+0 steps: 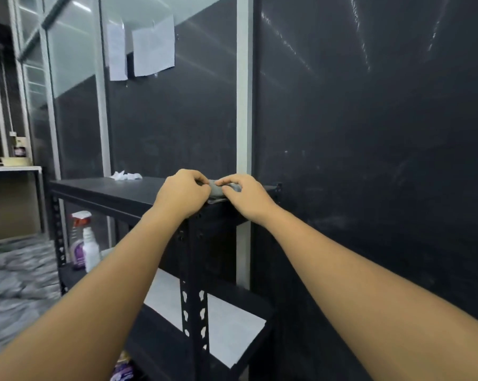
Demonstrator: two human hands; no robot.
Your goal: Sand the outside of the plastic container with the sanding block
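Head view: both arms reach forward to the top shelf (pixel 100 188) of a black metal rack. Left hand (pixel 181 192) and right hand (pixel 246 198) meet at its near right corner, fingers curled, pinching a small grey piece (pixel 217 189) between them. Probably the sanding block, gripped from both sides to lift it off the shelf; too hidden to confirm. A thin flat item lies under it at the shelf edge. Plastic container: not seen anywhere in view. Crumpled white tissue (pixel 126 176) sits far left on the same shelf. Spray bottles (pixel 85 243) stand on a lower shelf, left. Judgement: sanding not yet begun; container must be found first.
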